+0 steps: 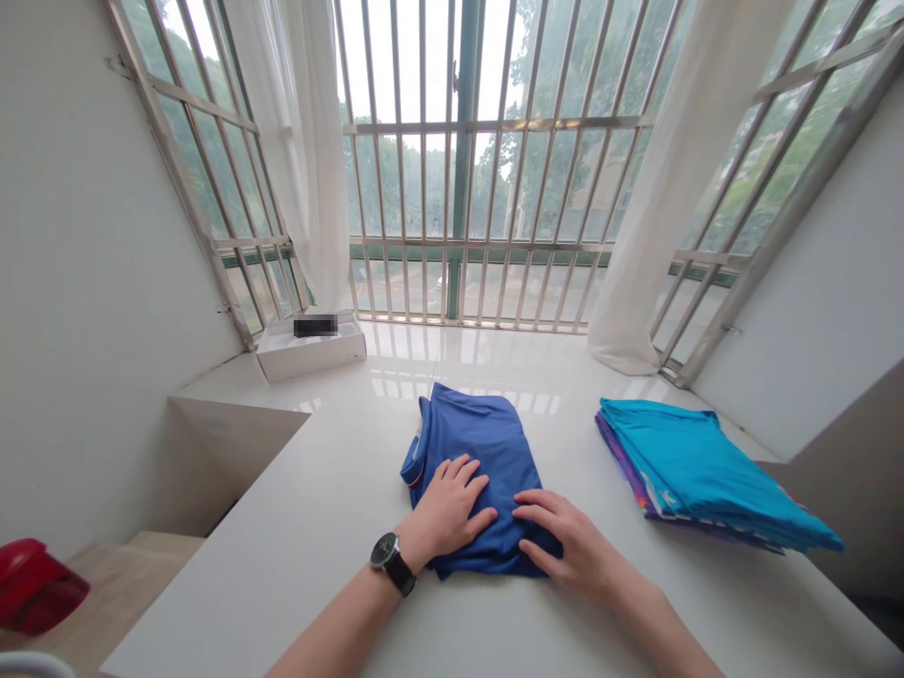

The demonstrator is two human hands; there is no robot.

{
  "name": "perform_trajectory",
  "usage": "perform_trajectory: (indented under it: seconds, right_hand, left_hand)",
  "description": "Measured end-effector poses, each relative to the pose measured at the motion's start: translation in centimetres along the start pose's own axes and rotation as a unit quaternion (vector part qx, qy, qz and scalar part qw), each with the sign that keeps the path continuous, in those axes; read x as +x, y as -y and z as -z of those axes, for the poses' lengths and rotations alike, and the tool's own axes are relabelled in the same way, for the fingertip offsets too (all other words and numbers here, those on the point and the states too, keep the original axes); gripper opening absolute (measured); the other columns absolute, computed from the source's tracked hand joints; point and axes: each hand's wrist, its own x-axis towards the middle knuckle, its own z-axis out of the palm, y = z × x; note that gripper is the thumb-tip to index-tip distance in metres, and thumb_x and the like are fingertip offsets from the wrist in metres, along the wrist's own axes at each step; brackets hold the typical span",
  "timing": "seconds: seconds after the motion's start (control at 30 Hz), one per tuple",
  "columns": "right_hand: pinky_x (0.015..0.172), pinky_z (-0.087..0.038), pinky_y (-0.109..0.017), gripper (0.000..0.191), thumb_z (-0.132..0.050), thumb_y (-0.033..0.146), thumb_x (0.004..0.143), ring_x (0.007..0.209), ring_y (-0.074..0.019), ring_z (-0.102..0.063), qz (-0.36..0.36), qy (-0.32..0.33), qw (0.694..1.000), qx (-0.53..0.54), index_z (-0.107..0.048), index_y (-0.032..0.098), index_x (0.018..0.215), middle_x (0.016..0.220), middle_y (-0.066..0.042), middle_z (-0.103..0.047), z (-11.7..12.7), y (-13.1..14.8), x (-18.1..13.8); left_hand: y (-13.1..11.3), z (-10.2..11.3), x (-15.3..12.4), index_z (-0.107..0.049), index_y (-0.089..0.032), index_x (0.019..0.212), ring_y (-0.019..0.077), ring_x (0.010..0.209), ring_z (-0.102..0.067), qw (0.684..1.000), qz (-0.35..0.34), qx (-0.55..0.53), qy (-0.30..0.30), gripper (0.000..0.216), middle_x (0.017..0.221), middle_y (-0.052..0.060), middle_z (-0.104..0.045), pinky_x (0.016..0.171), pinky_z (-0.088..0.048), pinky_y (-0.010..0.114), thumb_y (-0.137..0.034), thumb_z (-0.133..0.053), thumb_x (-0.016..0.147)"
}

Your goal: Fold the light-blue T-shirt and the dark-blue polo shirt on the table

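A folded blue collared shirt [480, 433] lies on the white tabletop [311, 527] in front of me, its collar towards the left. My left hand [452, 508] rests on the shirt's near left part with fingers spread; a black watch [393, 562] is on that wrist. At the near right edge of the shirt, my right hand [561, 532] touches the cloth with its fingers apart and slightly bent. To the right sits a stack of folded clothes [692, 461], bright turquoise on top with purple and patterned layers below.
A white open box [314, 353] stands at the back left by the window. White curtains [636, 273] hang at both sides of the barred window [466, 188]. Down at the far left is a red object [39, 584], beyond the table's left edge.
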Motion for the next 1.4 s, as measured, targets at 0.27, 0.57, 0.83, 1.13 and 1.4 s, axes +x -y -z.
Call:
perform_trajectory:
  seconds: [0.27,0.57,0.83,1.13,1.4]
  right_hand:
    - [0.114,-0.037,-0.049,0.062,-0.078,0.043,0.073,0.134,-0.0331,-0.047,-0.042,0.057,0.996,0.056,-0.062,0.027,0.13,0.145,-0.012,-0.051,0.5,0.2,0.0]
    - [0.109,-0.043,-0.047,0.036,-0.065,0.044,0.087,0.125,-0.0295,-0.056,-0.032,0.012,0.995,0.099,-0.068,0.024,0.118,0.135,-0.012,-0.06,0.6,-0.3,0.1]
    - [0.105,-0.047,-0.048,0.033,-0.062,0.048,0.09,0.117,-0.0293,-0.062,-0.023,-0.013,0.99,0.14,-0.07,0.023,0.11,0.127,-0.012,-0.066,0.4,-1.1,0.4]
    - [0.105,-0.047,-0.046,0.034,-0.06,0.05,0.091,0.117,-0.0286,-0.062,-0.027,-0.012,0.989,0.142,-0.07,0.023,0.109,0.126,-0.012,-0.066,0.4,-1.3,0.5]
    - [0.105,-0.047,-0.047,0.036,-0.059,0.051,0.091,0.118,-0.0293,-0.061,-0.031,-0.012,0.99,0.138,-0.07,0.023,0.109,0.127,-0.013,-0.065,0.3,-1.1,0.4]
  left_hand:
    - [-0.4,1.5,0.3,-0.066,-0.022,0.098,0.0209,0.102,-0.063,0.99,-0.089,-0.102,0.034,0.014,0.106,0.003,-0.071,0.093,-0.045,0.034,-0.034,-0.065,0.09]
    - [-0.2,2.7,-0.7,-0.062,-0.021,0.084,0.0276,0.117,-0.055,0.973,-0.121,-0.16,0.113,0.042,0.128,0.006,-0.058,0.104,-0.041,0.037,-0.042,-0.089,0.059]
    - [0.0,4.4,-1.1,-0.064,-0.022,0.092,0.0268,0.128,-0.051,0.965,-0.111,-0.156,0.181,0.031,0.136,0.007,-0.053,0.11,-0.039,0.033,-0.019,-0.076,0.063]
    - [0.4,5.8,-1.6,-0.065,-0.023,0.093,0.0258,0.128,-0.052,0.968,-0.065,-0.14,0.198,0.032,0.135,0.006,-0.056,0.108,-0.041,0.034,-0.009,-0.066,0.064]
    - [0.2,5.8,-1.4,-0.065,-0.024,0.093,0.0271,0.126,-0.052,0.969,-0.064,-0.138,0.196,0.03,0.134,0.005,-0.056,0.107,-0.041,0.035,-0.021,-0.076,0.065]
